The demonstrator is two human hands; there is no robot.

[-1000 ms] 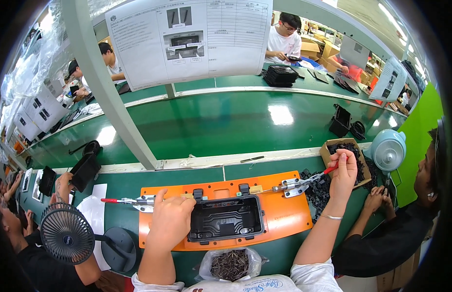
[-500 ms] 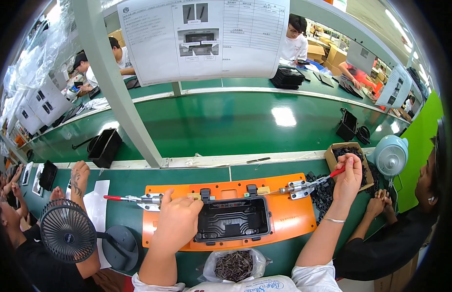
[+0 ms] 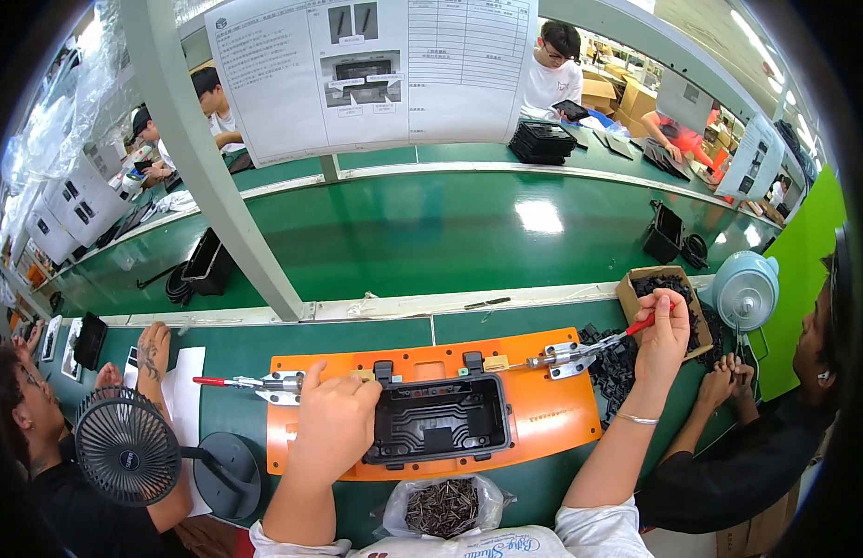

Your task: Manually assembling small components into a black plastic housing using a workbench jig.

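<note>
the right hand (image 3: pixel 664 330) is closed round the red handle (image 3: pixel 640 325) of a clamp (image 3: pixel 569 359); left of that grip and nearer the body, the black box (image 3: pixel 439 437) lies open side up on the orange plate (image 3: pixel 552 414). the left hand (image 3: pixel 337 418) is curled at the box's left edge, and whether it grips anything i cannot tell.
</note>
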